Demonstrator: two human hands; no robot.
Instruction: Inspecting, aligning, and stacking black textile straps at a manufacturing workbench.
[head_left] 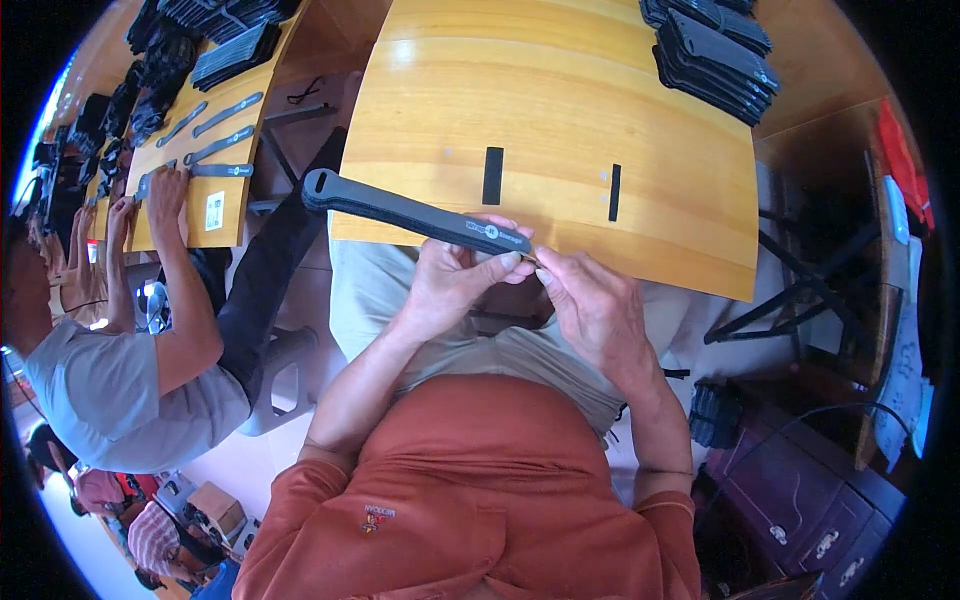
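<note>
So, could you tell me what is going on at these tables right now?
A person in an orange shirt sits at a wooden table, holding a long dark grey strap-like piece in the left hand while the right hand pinches at its near end. Two small black strips lie on the table, with stacks of dark pieces at its far right. To the left, another person handles similar grey pieces on a second table.

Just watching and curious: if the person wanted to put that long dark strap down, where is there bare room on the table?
The wooden table is bare across its middle and left, between the two black strips near the front edge and the stack of dark straps crowding the far right corner. Both hands hold the strap at the front edge.
</note>
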